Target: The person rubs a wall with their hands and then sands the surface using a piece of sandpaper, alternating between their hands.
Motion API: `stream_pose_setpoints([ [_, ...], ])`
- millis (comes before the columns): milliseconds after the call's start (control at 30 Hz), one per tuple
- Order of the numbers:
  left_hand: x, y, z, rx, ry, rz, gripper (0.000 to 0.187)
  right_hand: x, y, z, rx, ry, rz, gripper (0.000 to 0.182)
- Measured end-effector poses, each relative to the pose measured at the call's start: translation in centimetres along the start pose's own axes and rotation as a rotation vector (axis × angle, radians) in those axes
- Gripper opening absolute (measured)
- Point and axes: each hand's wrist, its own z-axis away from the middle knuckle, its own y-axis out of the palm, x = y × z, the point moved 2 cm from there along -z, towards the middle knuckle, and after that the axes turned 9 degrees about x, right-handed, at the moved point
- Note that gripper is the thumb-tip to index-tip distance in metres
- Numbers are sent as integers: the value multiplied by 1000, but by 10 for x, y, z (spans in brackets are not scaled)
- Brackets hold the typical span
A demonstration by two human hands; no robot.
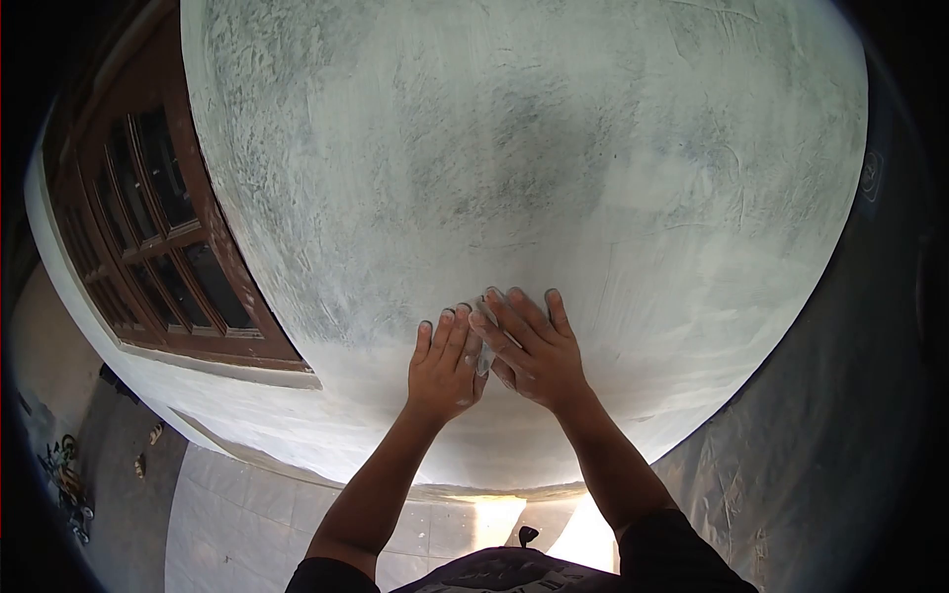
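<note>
Both my hands are raised against a pale, patchy grey-white wall (514,178). My left hand (446,368) has its back towards me, the fingers pointing up with small gaps between them. Beside it, my right hand (534,351) lies with spread fingers, its index finger touching or overlapping the left fingertips. Whitish powder or paste coats the fingers of both hands. A small pale patch shows between the thumbs, too unclear to name. Darker rough patches mark the wall above the hands.
A brown wooden window (163,227) with several panes is at the left. Below lies a tiled floor (267,524). Dark sheeting (791,445) hangs or lies at the right. A plant (64,469) stands at the far lower left.
</note>
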Motion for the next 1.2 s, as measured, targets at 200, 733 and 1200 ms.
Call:
stream_pose_setpoints([
  [200,38,-21,5,107,292,-169,56,1,10,-2,-70,-103,101,43],
  [733,100,-119,-134,39,358,-274,83,4,-22,-55,-144,106,251,54],
  [1200,111,-98,-94,-6,413,-216,70,33,-7,-75,-208,355,283,66],
])
